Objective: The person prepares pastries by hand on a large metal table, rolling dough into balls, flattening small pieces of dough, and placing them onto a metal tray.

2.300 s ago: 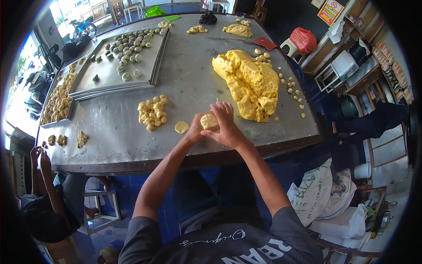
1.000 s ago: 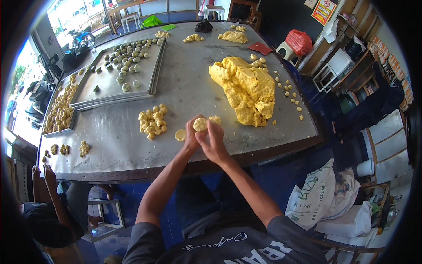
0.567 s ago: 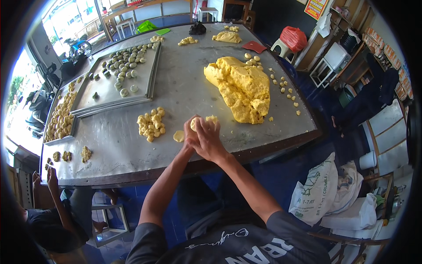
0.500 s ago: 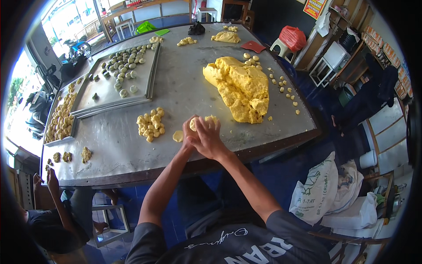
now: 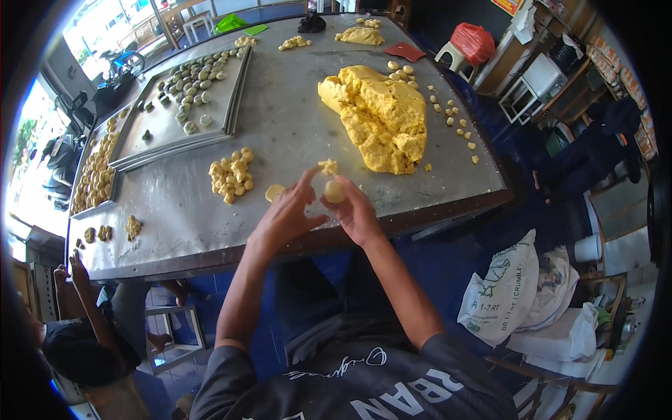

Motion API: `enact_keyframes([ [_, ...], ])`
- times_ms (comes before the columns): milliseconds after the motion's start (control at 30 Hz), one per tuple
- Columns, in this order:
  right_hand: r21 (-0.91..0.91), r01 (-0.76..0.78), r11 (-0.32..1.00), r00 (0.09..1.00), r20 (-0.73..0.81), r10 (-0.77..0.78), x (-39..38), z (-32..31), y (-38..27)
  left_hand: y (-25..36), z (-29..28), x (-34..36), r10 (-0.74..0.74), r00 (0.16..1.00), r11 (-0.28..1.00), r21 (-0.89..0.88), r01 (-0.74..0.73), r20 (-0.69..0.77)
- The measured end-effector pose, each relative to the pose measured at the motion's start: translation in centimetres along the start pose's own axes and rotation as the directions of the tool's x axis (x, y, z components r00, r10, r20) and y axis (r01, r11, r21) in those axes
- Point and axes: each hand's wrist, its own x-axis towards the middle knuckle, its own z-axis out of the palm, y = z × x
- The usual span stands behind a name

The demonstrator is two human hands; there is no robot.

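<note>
A smooth, pale dough ball (image 5: 334,191) rests in the fingers of my right hand (image 5: 359,217), just over the near edge of the metal table. Beside it, my left hand (image 5: 283,215) is open, with thumb and fingers apart and nothing visible between them. A flat dough disc (image 5: 274,192) lies on the table behind my left hand. Past my fingertips sits a small crumbly dough lump (image 5: 327,167). Farther to the right is a large mound of yellow dough (image 5: 381,122). A pile of small dough balls (image 5: 231,175) lies to the left.
Greenish dough balls (image 5: 199,84) sit on a tray (image 5: 175,143) at the far left, next to another tray of filled rows (image 5: 98,171). Small dough pieces (image 5: 462,131) line the right side. A co-worker (image 5: 91,336) sits at lower left. White sacks (image 5: 500,290) stand right.
My hands were pressed together around dough; now they are apart, with the dough ball showing in my right hand. My left hand has opened and moved left. The view has shifted slightly.
</note>
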Motion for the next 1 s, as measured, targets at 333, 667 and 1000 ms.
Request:
enact_keyframes([
  [333, 0.187, -0.040, 0.982, 0.997, 0.066, 0.028, -3.3, 5.0, -1.5, -0.7, 4.7, -1.6, -0.252, 0.943, 0.227, -0.960, -0.162, -0.219],
  [667, -0.811, 0.528, -0.250, 0.819, 0.565, -0.103, -6.1, 6.0, -4.6, 2.5, 7.2, -3.2, 0.059, 0.998, -0.573, -0.820, 0.005, -0.034],
  [1000, -0.689, 0.656, -0.307, 0.585, 0.722, -0.370, -8.9, 8.7, -7.7, 3.4, 7.4, -4.3, 0.033, 0.999, -0.739, -0.671, 0.052, 0.041],
])
